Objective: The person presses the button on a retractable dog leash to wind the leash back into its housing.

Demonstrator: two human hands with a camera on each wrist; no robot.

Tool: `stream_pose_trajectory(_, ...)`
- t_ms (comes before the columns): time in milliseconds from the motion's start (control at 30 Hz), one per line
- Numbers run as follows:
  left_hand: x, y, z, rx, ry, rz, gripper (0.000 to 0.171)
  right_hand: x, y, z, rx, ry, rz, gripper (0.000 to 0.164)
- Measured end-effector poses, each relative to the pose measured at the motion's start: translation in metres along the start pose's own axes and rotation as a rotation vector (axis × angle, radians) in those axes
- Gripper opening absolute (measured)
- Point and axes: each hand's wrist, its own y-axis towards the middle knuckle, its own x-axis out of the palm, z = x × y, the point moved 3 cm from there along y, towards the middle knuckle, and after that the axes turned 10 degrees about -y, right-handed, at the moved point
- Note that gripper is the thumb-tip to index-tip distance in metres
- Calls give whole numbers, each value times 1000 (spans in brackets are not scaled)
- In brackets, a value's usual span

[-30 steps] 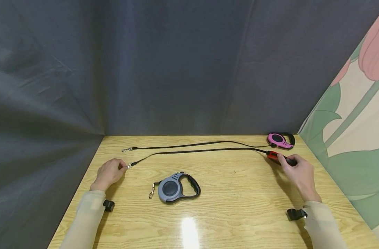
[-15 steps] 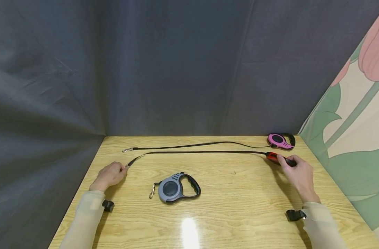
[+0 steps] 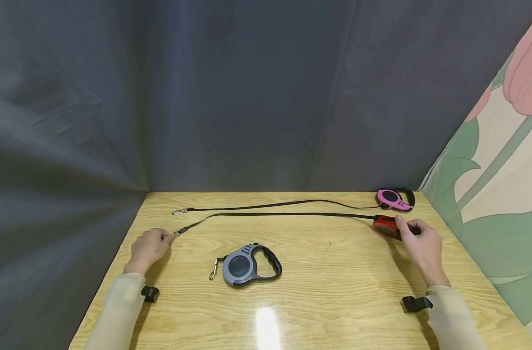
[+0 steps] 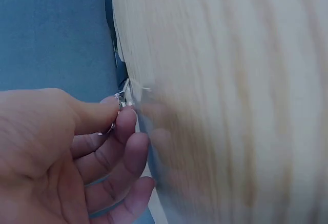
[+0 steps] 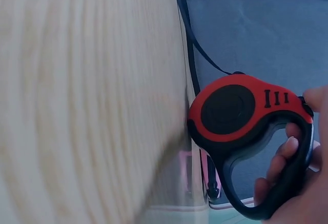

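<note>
Red retractable leash (image 5: 228,108), held raised over the worktop (image 3: 318,301) toward its far right. The casing is rounded, red about a dark central disc, with three black bars near a black loop handle (image 5: 253,211). It is probably light, hard and rigid, best held by the loop, as the right hand (image 3: 425,245) holds it: fingers curled round the grip, thumb at its top. The black strap (image 3: 292,214), flat and thin, likely flexes freely and may tug back toward the casing; its small metal clip (image 3: 177,234) should offer a firm but slick end to pinch. The left hand (image 3: 148,247) pinches it between thumb and forefinger, remaining fingers loosely bent. Nearer the person lies a gray leash (image 3: 238,266); beyond the red one, a pink leash (image 3: 389,196), its own strap extended.
</note>
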Motion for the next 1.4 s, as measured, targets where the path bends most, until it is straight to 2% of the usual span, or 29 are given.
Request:
stream_pose_trajectory(100, -1, -1, -1, -6, -4, 0, 32, 0, 0, 0, 12, 10, 25, 55)
stream_pose_trajectory(200, -2, -3, -2, 1, -6, 23, 32, 0, 0, -1, 20, 8, 43, 55)
stream_pose_trajectory(433, -5, -8, -1, 26, -47, 187, 30, 0, 0, -1, 40, 29, 53, 56)
stream_pose_trajectory(567, -8, -10, 2, 46, -63, 240, 30, 0, 1, -1, 50, 35, 57, 56)
stream_pose_trajectory(867, -8, -10, 3, 31, -74, 196, 31, 1, 1, -1, 33, 48, 76, 52)
stream_pose_trajectory(1033, -8, -10, 1, 42, -67, 198, 29, 1, -1, -1, 23, 51, 71, 51)
stream_pose_trajectory(1233, -9, -10, 1, 73, -82, 267, 28, 1, -3, 1, 42, 89, 45, 47)
stream_pose_trajectory(1400, -11, -10, 2, 84, -86, 308, 26, -2, -3, 0, 61, 103, 70, 44)
